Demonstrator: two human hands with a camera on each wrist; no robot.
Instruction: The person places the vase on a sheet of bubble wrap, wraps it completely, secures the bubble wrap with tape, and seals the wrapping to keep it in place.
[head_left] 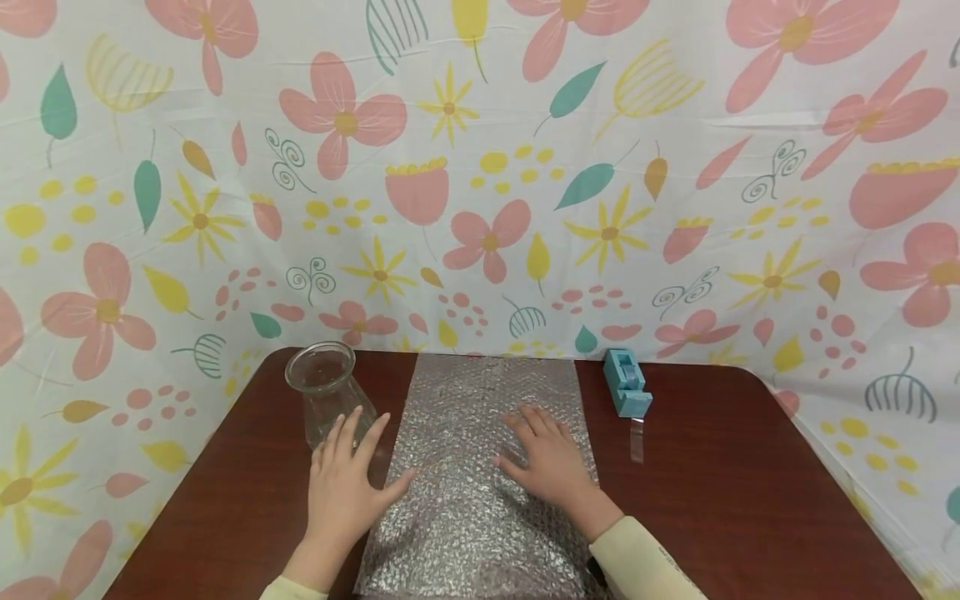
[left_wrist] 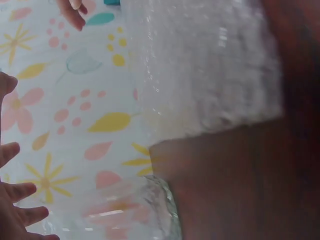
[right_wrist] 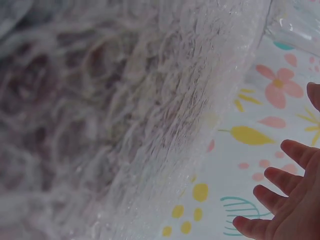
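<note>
A clear glass vase [head_left: 321,392] with a flared rim stands at the left of the table. My left hand [head_left: 347,479] is in front of it with fingers spread, overlapping the vase's lower part in the head view; whether they touch, I cannot tell. Down the middle of the table lies a sheet of bubble wrap [head_left: 480,517]. Over its right side is my right hand [head_left: 551,462], fingers spread and holding nothing. The left wrist view shows the vase [left_wrist: 165,210] beside the left fingers [left_wrist: 30,215]. In the right wrist view, bubble wrap [right_wrist: 125,125] fills the left, apart from the right fingers [right_wrist: 270,200].
A blue tape dispenser [head_left: 626,383] stands at the back right, a strip of clear tape [head_left: 637,442] hanging from its front. The dark red-brown table [head_left: 735,500] ends at a flower-patterned cloth [head_left: 487,167] behind and at both sides.
</note>
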